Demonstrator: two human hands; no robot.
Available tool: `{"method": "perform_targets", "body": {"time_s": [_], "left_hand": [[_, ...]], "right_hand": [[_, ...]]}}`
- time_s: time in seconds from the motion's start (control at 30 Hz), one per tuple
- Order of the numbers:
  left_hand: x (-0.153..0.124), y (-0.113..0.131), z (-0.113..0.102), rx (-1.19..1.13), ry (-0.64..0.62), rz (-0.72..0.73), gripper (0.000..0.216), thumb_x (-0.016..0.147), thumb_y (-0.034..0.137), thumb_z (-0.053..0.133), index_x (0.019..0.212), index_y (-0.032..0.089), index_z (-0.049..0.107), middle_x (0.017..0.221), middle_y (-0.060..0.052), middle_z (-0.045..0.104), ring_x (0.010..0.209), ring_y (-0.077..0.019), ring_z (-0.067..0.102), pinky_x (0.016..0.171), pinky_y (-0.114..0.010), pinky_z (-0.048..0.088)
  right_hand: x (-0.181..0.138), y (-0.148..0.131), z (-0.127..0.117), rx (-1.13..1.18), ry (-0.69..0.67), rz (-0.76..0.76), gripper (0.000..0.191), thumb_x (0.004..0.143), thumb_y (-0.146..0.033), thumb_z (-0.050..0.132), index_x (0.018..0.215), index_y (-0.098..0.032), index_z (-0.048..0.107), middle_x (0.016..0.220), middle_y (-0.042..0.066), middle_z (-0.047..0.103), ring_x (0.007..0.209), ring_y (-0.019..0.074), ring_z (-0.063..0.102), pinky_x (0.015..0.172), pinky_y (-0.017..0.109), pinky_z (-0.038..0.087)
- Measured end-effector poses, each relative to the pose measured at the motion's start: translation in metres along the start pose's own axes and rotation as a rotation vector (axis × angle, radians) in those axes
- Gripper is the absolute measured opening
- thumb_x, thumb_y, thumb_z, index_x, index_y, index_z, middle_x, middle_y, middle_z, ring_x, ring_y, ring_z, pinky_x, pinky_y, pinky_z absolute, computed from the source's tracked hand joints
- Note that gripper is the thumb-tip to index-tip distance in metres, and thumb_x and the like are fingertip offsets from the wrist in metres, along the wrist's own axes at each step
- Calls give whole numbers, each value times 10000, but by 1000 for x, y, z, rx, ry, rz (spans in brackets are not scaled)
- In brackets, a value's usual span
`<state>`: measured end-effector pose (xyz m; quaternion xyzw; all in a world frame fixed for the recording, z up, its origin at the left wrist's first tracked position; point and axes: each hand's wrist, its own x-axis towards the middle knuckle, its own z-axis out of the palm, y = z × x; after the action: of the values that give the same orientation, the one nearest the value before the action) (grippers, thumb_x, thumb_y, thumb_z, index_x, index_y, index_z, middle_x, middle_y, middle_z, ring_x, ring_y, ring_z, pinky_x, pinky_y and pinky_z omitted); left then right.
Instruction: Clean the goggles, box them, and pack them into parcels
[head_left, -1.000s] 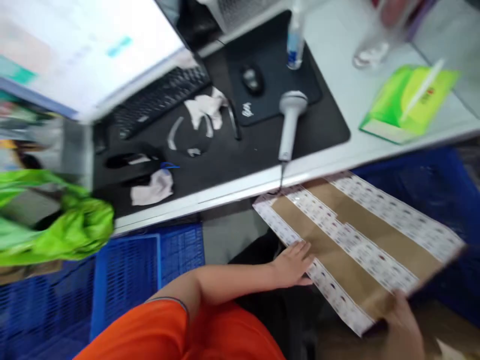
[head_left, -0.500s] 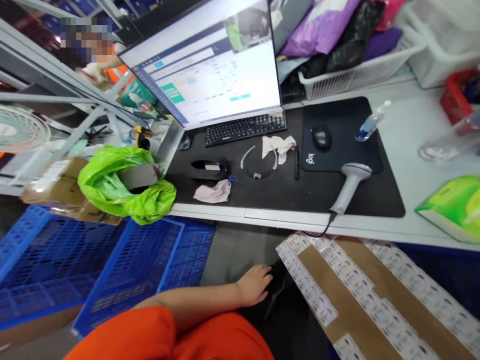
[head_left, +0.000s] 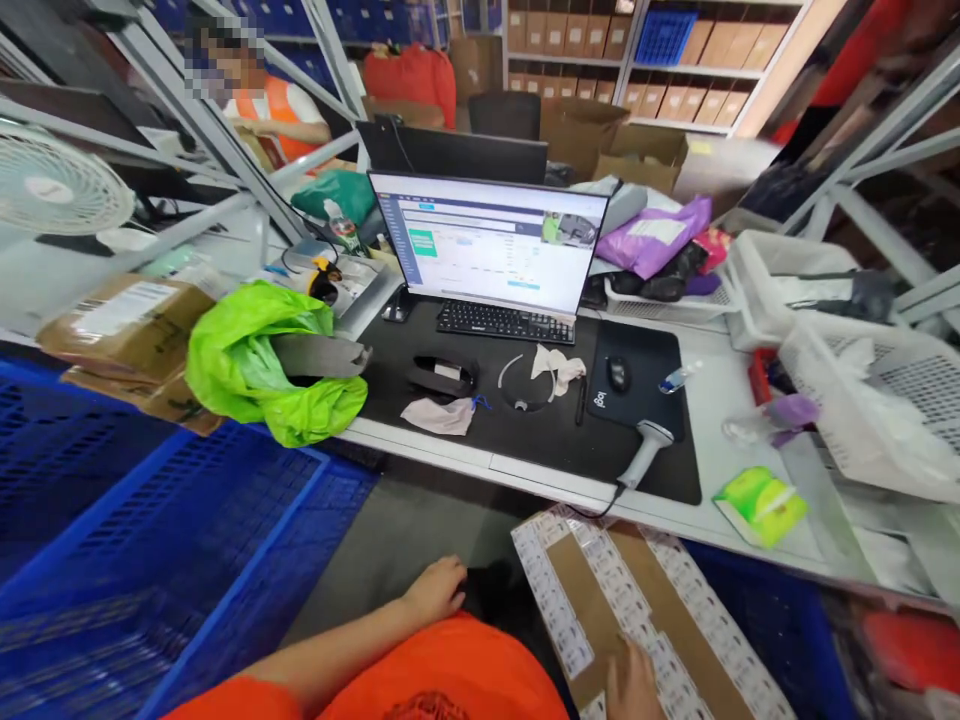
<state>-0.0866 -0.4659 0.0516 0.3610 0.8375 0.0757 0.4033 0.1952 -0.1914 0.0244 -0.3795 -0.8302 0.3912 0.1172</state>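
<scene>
My left hand (head_left: 437, 590) hangs relaxed in front of my orange shirt, below the desk edge, with loosely bent fingers and nothing in them. At the bottom of the view, my right hand (head_left: 632, 682) is over a cardboard sheet (head_left: 585, 600) covered with rows of white printed labels. Its fingers look apart and hold nothing; whether they touch the cardboard I cannot tell. On the desk above lie a grey barcode scanner (head_left: 646, 452), a black mouse (head_left: 618, 374), a keyboard (head_left: 506, 322) and a headband-like ring (head_left: 523, 404).
A lit monitor (head_left: 495, 245) stands behind the keyboard. At the desk's left sits a bright green plastic bag (head_left: 247, 310) beside cardboard boxes (head_left: 124, 330). Blue crates (head_left: 225, 560) are below. White baskets (head_left: 870, 420) and a green tissue pack (head_left: 761, 508) are on the right. A person in an orange vest works behind.
My view has tilted up and levelled, bringing shelves and more baskets in. My left hand appears lower and further left, drawn close to my shirt. My right hand has come into view over the cardboard.
</scene>
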Motion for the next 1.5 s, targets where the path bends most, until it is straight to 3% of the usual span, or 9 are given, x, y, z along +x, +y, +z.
{"method": "perform_targets", "body": {"time_s": [0.13, 0.4, 0.57, 0.7, 0.9, 1.07, 1.23, 1.37, 1.5], "left_hand": [[-12, 2, -22, -37, 144, -25, 214, 854, 217, 529, 1040, 196, 631, 1156, -112, 656, 1117, -258, 622, 1000, -386, 479], [-24, -7, -68, -180, 359, 51, 199, 904, 220, 491, 1043, 199, 631, 1197, -120, 663, 1138, -242, 631, 1035, -385, 488], [-11, -41, -127, -193, 397, 131, 220, 907, 240, 483, 1029, 212, 665, 1226, -119, 681, 1157, -258, 642, 1047, -427, 506], [-4, -73, -191, -203, 494, 213, 272, 934, 246, 455, 1106, 209, 663, 1262, -121, 677, 1190, -253, 630, 1062, -452, 507], [21, -89, -290, -270, 641, 383, 290, 961, 207, 432, 1183, 205, 617, 1253, -127, 651, 1164, -240, 623, 1030, -459, 525], [79, -69, -352, -270, 513, 475, 485, 855, 140, 537, 1335, 200, 518, 1257, -107, 562, 820, -135, 615, 880, -364, 564], [108, -31, -371, -346, 242, 578, 411, 850, 254, 609, 1257, 200, 580, 1013, -28, 593, 647, -99, 525, 652, -264, 509], [104, -8, -369, -434, 383, 453, 218, 885, 375, 598, 985, 181, 608, 733, 24, 570, 607, -119, 524, 592, -242, 439], [99, 12, -373, -414, 453, 420, 382, 863, 394, 624, 1182, 192, 570, 768, 37, 596, 568, -113, 509, 595, -245, 431]], "right_hand": [[55, -40, 6, -59, 11, -138, 284, 878, -346, 420, 1007, -331, 672, 1003, 106, 734, 946, 367, 732, 854, 577, 615], [231, -185, 22, -391, -125, -540, 489, 888, -42, 341, 1259, -161, 637, 1257, 152, 661, 1158, 247, 641, 1018, 387, 520], [335, -246, 74, -704, -303, -603, 537, 911, 0, 358, 1396, -128, 551, 1502, 203, 490, 1248, 270, 583, 1020, 386, 473], [384, -260, 97, -664, -404, -600, 322, 921, -34, 445, 1103, -83, 706, 1367, 216, 609, 1214, 259, 599, 1036, 373, 457], [384, -271, 76, -545, -448, -612, 322, 890, -27, 509, 1091, -154, 725, 1305, 143, 669, 1223, 221, 608, 1086, 366, 454], [334, -298, 51, -198, -141, -553, 247, 984, -229, 499, 1076, -205, 727, 1134, 108, 736, 1105, 215, 672, 1006, 374, 529], [279, -331, 36, -9, 25, -464, 237, 1006, -318, 497, 980, -210, 706, 973, 85, 736, 925, 192, 700, 852, 320, 568], [262, -341, 19, -10, 57, -516, 221, 1018, -292, 478, 950, -206, 670, 908, 77, 711, 858, 182, 678, 790, 307, 557], [258, -337, 3, -60, 115, -587, 201, 1021, -258, 466, 994, -208, 658, 926, 83, 710, 880, 192, 673, 804, 330, 561]]}}
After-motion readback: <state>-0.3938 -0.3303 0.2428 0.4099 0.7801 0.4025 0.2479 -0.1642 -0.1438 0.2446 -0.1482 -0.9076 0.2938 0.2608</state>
